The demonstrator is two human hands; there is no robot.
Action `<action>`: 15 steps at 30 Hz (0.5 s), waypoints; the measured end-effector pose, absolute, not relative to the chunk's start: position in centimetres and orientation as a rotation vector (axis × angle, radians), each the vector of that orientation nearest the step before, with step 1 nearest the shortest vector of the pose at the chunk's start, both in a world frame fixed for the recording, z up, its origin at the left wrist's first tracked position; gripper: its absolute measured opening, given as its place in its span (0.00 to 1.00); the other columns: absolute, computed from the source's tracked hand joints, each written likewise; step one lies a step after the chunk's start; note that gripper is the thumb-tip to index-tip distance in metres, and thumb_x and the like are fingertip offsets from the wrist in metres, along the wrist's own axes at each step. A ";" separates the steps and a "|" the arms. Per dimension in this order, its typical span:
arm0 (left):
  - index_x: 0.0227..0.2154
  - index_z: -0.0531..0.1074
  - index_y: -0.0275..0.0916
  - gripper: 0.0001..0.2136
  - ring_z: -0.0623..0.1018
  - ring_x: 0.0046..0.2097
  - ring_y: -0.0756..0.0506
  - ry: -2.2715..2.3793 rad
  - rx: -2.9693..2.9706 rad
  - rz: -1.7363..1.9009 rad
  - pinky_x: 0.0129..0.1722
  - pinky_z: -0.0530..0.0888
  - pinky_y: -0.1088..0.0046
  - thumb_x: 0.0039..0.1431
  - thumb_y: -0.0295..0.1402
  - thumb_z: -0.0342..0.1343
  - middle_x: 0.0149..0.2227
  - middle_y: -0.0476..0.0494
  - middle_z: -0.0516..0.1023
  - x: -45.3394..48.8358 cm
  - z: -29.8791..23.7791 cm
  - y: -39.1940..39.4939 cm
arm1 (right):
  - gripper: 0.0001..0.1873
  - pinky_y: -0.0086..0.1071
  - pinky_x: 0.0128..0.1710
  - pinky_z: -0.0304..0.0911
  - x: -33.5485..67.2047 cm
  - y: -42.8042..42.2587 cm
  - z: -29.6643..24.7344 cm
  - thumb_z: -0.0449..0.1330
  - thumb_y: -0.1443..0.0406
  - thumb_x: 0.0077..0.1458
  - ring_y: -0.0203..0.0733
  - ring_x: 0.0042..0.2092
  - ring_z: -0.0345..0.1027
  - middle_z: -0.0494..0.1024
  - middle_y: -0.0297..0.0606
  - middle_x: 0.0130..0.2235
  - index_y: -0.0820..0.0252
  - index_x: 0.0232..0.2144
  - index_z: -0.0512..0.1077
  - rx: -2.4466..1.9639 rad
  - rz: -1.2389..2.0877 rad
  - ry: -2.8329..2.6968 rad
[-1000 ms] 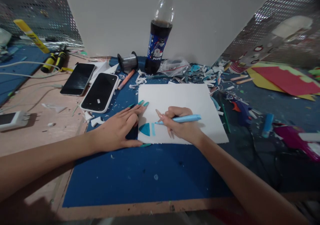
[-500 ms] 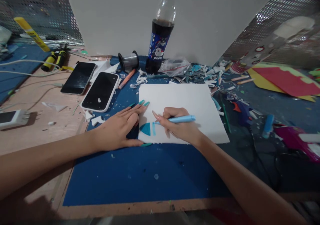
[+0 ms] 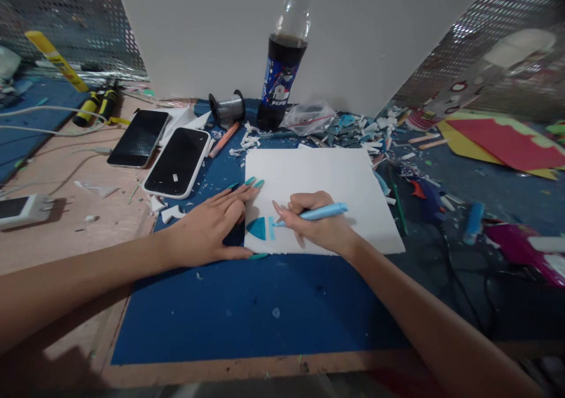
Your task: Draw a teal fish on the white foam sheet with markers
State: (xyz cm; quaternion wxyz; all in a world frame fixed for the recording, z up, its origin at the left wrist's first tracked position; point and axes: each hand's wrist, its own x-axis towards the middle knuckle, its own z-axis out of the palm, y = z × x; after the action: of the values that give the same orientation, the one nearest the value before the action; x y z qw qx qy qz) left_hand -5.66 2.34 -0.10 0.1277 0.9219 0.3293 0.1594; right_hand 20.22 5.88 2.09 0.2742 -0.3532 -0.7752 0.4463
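Blue mat (image 3: 247, 312) carries a white sheet (image 3: 318, 171), lying flat. Left hand (image 3: 216, 224), opened out and holding nothing, rests across the sheet's left edge. Right hand (image 3: 318, 224), reaching from lower right, pinches a light-blue marker (image 3: 326, 211) over the sheet, partly hiding its barrel. Tip contact beside the pale-blue strip (image 3: 271, 234) cannot be confirmed.

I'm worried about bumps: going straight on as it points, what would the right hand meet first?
Likely the left hand, at the left edge of the white sheet; depth is unclear.
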 end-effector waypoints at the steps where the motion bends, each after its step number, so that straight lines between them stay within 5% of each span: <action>1: 0.40 0.60 0.40 0.22 0.56 0.72 0.31 0.962 2.679 0.463 0.68 0.65 0.46 0.66 0.56 0.53 0.69 0.19 0.58 -5.6 -0.1 2.3 | 0.25 0.28 0.23 0.59 20.2 5.9 2.1 0.59 0.64 0.62 0.29 0.18 0.61 0.61 0.25 0.15 0.57 0.16 0.54 -0.952 1.181 -2.062; 15: 0.41 0.61 0.40 0.22 0.55 0.72 0.31 0.975 2.655 0.442 0.68 0.64 0.45 0.66 0.57 0.52 0.70 0.20 0.57 -5.8 -0.3 2.4 | 0.24 0.30 0.25 0.55 19.9 5.8 2.5 0.59 0.63 0.61 0.31 0.22 0.55 0.58 0.26 0.18 0.56 0.17 0.52 -0.948 1.203 -2.049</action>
State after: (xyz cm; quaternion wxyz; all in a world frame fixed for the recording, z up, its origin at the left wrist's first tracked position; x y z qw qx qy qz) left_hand -5.83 2.40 -0.27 0.1392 0.9184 0.3372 0.1528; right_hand 19.92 5.77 2.53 0.2876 -0.3548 -0.7672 0.4505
